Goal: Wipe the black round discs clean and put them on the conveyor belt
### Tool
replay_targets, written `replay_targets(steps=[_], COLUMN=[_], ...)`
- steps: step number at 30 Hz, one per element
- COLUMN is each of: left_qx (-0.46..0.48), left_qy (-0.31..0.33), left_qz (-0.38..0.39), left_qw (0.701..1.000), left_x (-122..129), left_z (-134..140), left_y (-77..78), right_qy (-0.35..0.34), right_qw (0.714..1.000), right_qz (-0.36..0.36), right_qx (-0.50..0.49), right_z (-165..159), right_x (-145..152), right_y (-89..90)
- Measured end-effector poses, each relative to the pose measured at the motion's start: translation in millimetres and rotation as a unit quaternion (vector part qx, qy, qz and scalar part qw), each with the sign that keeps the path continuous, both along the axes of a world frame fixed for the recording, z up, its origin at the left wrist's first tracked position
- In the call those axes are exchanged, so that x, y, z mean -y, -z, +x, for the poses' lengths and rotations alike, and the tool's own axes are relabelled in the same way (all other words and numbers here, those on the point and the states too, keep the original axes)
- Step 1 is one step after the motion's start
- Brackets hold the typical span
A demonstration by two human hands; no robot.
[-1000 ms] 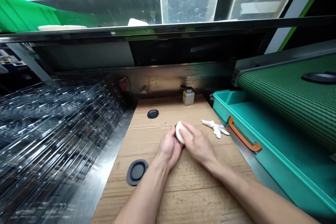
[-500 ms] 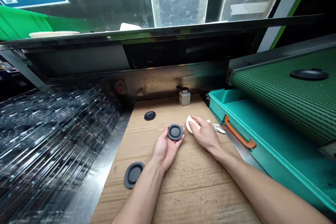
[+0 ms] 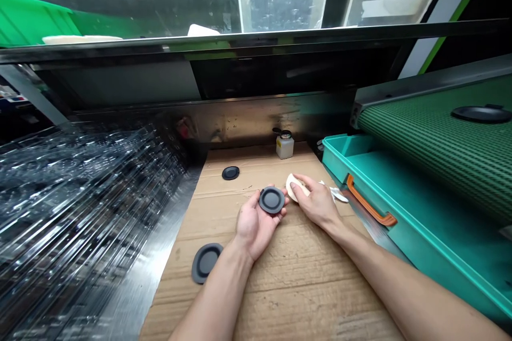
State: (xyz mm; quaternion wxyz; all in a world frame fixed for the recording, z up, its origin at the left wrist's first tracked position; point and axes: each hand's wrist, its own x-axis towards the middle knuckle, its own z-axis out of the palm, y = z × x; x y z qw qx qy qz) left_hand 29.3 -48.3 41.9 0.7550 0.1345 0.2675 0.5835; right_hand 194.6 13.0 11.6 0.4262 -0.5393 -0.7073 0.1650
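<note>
On its upturned palm and fingers, my left hand (image 3: 256, 229) holds a dark grey round lid-like disc (image 3: 272, 200) with a recessed ring. My right hand (image 3: 320, 205) is closed on a cream-coloured flat round pad (image 3: 293, 186), just right of that disc; thumb and fingers pinch it. Both hands are over a cardboard sheet (image 3: 304, 287). Beside my left forearm lies a larger grey disc (image 3: 206, 262), partly covered by the arm. A smaller black disc (image 3: 231, 172) rests farther back. White scraps (image 3: 339, 195) lie just beyond my right hand.
A small square bottle (image 3: 285, 147) with its dark cap flipped open stands at the cardboard's far edge. To the right are a teal bin (image 3: 432, 249) with an orange handle (image 3: 370, 203) and a green conveyor belt (image 3: 424, 128) carrying a black lid (image 3: 482, 113). Clear plastic pieces (image 3: 80, 197) are stacked left.
The view has shifted a little. My left hand has turned the grey disc slightly more face-up; my right hand keeps its hold on the cream pad beside it.
</note>
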Motion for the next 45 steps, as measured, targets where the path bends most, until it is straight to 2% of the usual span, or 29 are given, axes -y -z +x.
replay_targets(steps=[2,4,6,7,8,11,15,16,19,21,24,27,29,31,33,35,37,41,43,45], left_qx=[-0.046,-0.077,-0.093,-0.098,-0.105,-0.131,-0.15,-0.152,-0.151,-0.134,-0.109,-0.168,-0.255,-0.34,-0.399,-0.428,-0.423,-0.373,-0.374,-0.401], left_qy=[-0.04,-0.078,-0.112,-0.121,-0.125,-0.12,-0.121,-0.121,-0.115,-0.095,-0.062,-0.074,-0.115,-0.154,-0.167,-0.161,-0.153,-0.162,-0.168,-0.166], left_qz=[-0.003,0.003,0.013,0.017,0.021,0.031,0.03,0.03,0.035,0.03,0.018,0.05,0.096,0.151,0.204,0.238,0.249,0.228,0.232,0.256], left_qw=[0.998,0.994,0.989,0.988,0.986,0.984,0.981,0.981,0.981,0.986,0.992,0.982,0.955,0.915,0.878,0.857,0.858,0.885,0.882,0.864], left_x=[-1.2,-2.3,-3.0,-3.2,-3.3,-2.9,-2.3,-2.2,-2.2,-2.1,-1.8,-0.7,1.6,5.6,10.8,16.1,20.2,24.3,24.8,24.6], left_z=[2.0,4.1,6.1,6.9,7.5,8.5,9.4,9.1,6.3,3.0,-0.5,1.9,6.9,13.0,18.1,21.2,22.6,24.8,26.1,26.6], left_y=[2.8,5.6,7.8,8.5,9.1,10.1,10.8,10.6,8.9,6.9,4.6,5.0,5.9,5.9,4.3,1.2,-2.8,-9.6,-10.4,-8.8], right_qy=[-0.035,-0.112,-0.189,-0.204,-0.198,-0.126,-0.164,-0.154,-0.021,0.041,0.025,0.01,0.008,0.004,0.001,-0.002,-0.004,-0.006,-0.005,-0.006], right_qw=[0.996,0.981,0.964,0.961,0.965,0.981,0.975,0.979,0.997,0.998,0.998,0.997,0.997,0.996,0.997,0.997,0.996,0.996,0.996,0.996], right_qz=[-0.038,-0.099,-0.137,-0.141,-0.136,-0.102,-0.111,-0.11,-0.067,-0.043,-0.032,-0.017,-0.013,-0.014,-0.017,-0.022,-0.028,-0.035,-0.038,-0.036], right_qx=[-0.072,-0.122,-0.127,-0.119,-0.109,-0.103,-0.099,-0.081,-0.013,0.014,0.047,0.077,0.082,0.082,0.081,0.08,0.08,0.08,0.079,0.081], right_z=[-4.8,-11.6,-17.8,-20.0,-21.2,-21.2,-17.3,-15.4,-6.5,-0.7,2.3,0.4,-0.6,-0.5,0.4,1.3,1.7,1.8,1.7,1.6], right_x=[6.5,15.6,23.2,25.5,26.6,25.8,22.9,21.2,11.5,4.3,-0.8,0.8,2.3,2.7,2.2,1.8,1.8,2.5,2.4,2.1], right_y=[-4.6,-8.8,-11.1,-11.5,-11.8,-13.3,-16.4,-16.0,-11.0,-6.2,-1.1,0.1,-0.1,-0.4,-0.6,-0.7,-1.0,-2.0,-2.3,-2.5])
